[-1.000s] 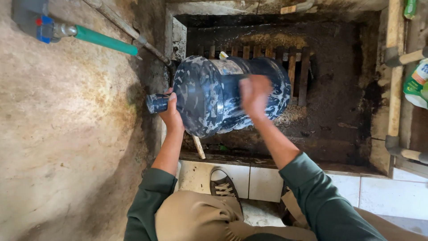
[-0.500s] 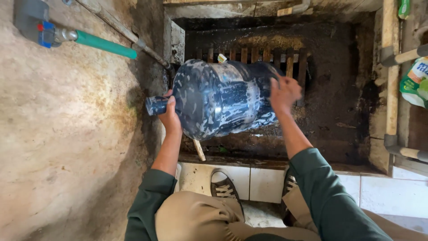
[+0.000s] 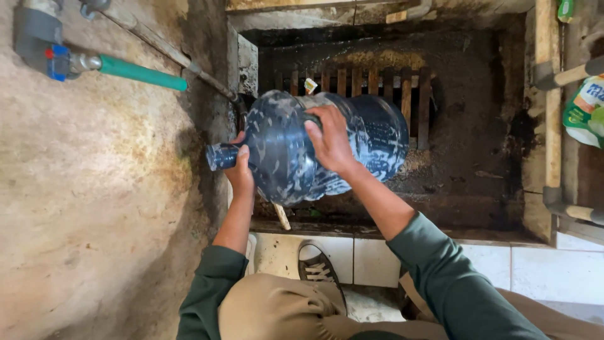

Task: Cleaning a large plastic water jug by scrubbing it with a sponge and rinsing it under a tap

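The left hand (image 3: 240,169) grips the neck of a large blue water jug (image 3: 352,135), fingers wrapped around it. The right hand (image 3: 329,140) lies spread flat on the jug's soapy side. The jug lies sideways, held over a dark, wet wash pit (image 3: 465,164) with a wooden slat grate (image 3: 377,85). A green hose (image 3: 141,73) runs along the left wall.

green-and-white plastic pouch (image 3: 584,110) at right edge beside wooden handles, small white-red-yellow tag (image 3: 310,85) on grate slats behind jug, green item top-right corner partly cut off
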